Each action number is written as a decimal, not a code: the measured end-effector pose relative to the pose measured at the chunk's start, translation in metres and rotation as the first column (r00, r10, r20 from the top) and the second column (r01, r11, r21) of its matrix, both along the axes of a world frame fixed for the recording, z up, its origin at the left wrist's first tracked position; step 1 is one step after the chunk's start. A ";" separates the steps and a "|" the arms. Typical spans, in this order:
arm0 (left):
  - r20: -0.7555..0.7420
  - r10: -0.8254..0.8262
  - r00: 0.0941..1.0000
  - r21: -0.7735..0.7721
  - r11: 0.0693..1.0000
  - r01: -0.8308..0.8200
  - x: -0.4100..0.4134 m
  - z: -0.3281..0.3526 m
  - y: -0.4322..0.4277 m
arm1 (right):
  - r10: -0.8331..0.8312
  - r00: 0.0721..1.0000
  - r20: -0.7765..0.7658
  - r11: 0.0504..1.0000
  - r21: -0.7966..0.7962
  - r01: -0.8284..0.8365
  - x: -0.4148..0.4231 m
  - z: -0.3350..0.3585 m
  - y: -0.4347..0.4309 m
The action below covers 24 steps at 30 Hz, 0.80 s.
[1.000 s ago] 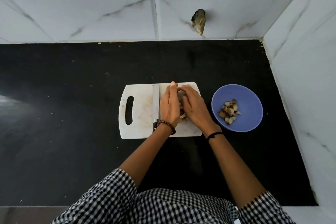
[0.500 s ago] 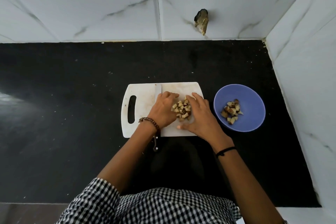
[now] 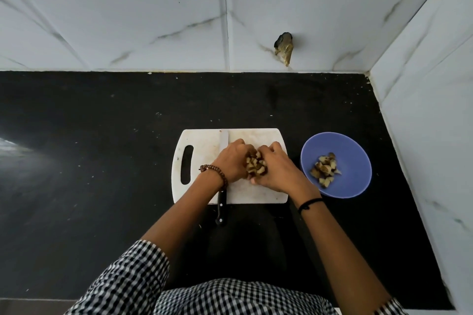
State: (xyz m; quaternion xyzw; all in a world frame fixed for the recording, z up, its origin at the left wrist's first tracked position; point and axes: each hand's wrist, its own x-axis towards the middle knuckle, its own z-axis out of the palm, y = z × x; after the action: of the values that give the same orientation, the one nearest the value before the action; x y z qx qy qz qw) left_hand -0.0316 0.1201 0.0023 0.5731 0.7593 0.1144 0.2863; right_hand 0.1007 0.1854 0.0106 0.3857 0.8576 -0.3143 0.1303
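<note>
Head view: left hand (image 3: 234, 162) and right hand (image 3: 277, 170) curl around the chopped pieces (image 3: 256, 167) on the cutting board (image 3: 204, 146), cupping from 9 and 3 o'clock, probably to lift them into the blue bowl (image 3: 358, 156) at 3 o'clock, knife (image 3: 221, 208) lying aside.

A knife (image 3: 221, 208) lies over the black counter (image 3: 102, 135), marble tiles (image 3: 128, 20) behind.
</note>
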 end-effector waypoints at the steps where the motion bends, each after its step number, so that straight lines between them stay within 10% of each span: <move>1: 0.014 0.016 1.000 0.020 1.000 -0.016 0.000 -0.001 -0.001 | -0.003 1.000 -0.007 1.000 -0.006 0.003 0.000 0.001 0.000; 11: 0.299 0.236 0.925 -0.004 0.969 -0.246 0.005 -0.001 -0.008 | -0.131 0.982 -0.136 0.989 -0.083 0.121 0.004 0.008 0.001; 24: 0.370 0.132 0.920 0.113 0.976 -0.186 0.004 0.056 0.012 | -0.228 0.914 -0.337 0.972 -0.015 0.236 0.028 0.057 0.014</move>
State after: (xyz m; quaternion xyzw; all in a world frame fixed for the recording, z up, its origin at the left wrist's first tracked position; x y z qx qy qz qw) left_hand -0.0278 0.1322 0.0587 0.4980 0.7276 0.2956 0.3677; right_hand 0.1284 0.1994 0.0679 0.4270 0.8194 -0.3776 -0.0611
